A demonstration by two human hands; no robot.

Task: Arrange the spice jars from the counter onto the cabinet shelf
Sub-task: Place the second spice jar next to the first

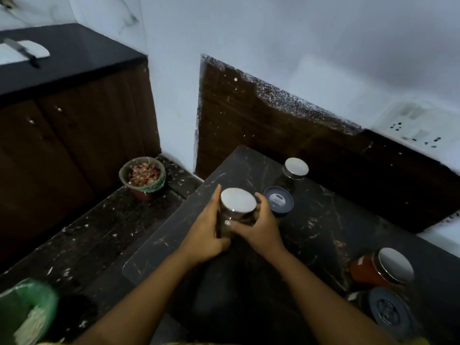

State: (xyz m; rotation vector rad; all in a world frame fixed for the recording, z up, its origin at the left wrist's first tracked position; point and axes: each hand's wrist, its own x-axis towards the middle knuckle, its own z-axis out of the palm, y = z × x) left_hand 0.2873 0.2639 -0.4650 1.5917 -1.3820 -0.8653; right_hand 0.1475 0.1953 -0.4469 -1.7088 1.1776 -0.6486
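Fingers (261, 199) of both hands (204, 235) round jar (238, 200)

Five jars stood on the dark veined counter (323, 232), in the right half of the frame.

- Centre: silver-lidded jar (238, 200), clear glass, dark contents, upright. It was gripped by the left hand (206, 235) and the right hand (258, 227). Whether its base touched the counter could not be told.
- Just right of it: blue-lidded jar (278, 201), lid up.
- Behind that, toward the wall: second silver-lidded jar (296, 166), upright.
- Lower right: red-filled jar (366, 271) with a silver lid.
- Beside it, nearer the bottom edge: blurred blue-topped jar (388, 308).
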